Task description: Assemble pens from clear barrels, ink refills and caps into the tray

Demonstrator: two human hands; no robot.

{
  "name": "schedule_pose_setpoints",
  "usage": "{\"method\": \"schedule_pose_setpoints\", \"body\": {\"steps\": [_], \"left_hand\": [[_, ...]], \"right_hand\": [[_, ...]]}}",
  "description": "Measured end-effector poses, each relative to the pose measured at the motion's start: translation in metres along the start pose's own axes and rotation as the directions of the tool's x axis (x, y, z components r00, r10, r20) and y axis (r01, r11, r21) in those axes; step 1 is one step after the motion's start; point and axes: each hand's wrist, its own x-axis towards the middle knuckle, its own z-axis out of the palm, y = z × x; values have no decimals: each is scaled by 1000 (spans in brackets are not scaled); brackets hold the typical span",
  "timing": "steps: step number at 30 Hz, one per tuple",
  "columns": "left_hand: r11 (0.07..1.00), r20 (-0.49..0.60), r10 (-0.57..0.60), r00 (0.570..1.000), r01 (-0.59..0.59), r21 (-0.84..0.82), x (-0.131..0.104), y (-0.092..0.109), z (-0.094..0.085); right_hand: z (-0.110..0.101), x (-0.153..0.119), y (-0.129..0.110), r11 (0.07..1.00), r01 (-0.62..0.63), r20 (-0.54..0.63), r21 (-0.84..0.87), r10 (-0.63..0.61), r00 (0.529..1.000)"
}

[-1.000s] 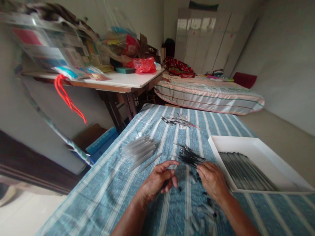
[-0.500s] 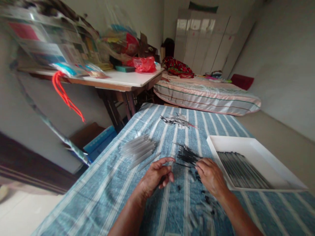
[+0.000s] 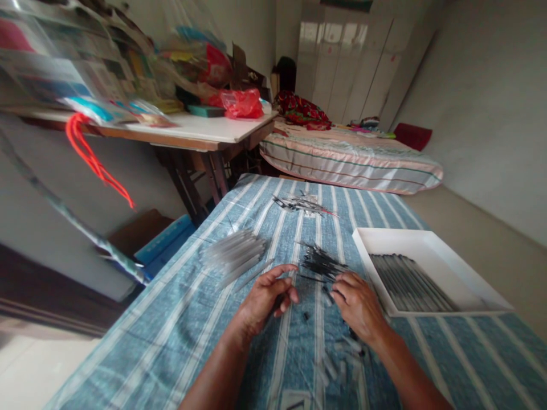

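My left hand (image 3: 269,299) is raised over the cloth with its fingers curled and apart, nothing between them. To its upper left lies a pile of translucent grey tubes (image 3: 239,253). My right hand (image 3: 356,304) pinches the end of a thin black rod (image 3: 314,278) that points left towards my left fingertips. Just beyond it is a heap of black rods (image 3: 320,261). Small black and clear pieces (image 3: 329,367) are scattered on the cloth below my hands. A white box (image 3: 453,250) at the right holds a row of dark, thin sticks (image 3: 410,285).
The striped blue cloth (image 3: 171,324) covers the table. Near its far edge lies a loose bunch of thin pieces (image 3: 303,204). A side table (image 3: 213,131) with plastic bags stands at the upper left, a bed (image 3: 350,159) beyond.
The view has shifted slightly, so most things sit a little further left and higher. Relative to the table, my hands are in nearly the same place, with the rod still in my right fingers.
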Motion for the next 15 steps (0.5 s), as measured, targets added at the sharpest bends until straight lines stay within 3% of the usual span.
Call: {"method": "schedule_pose_setpoints", "body": {"steps": [7,15], "left_hand": [[999,-53,22,998,-24,-37,-2,4,4],[1000,17,5,1000,-4,-19,-3,1,2]], "right_hand": [[4,13,-14,986,2,51,-164,6,999],[7,30,-21,973,-37,244,-229,95,965]]}}
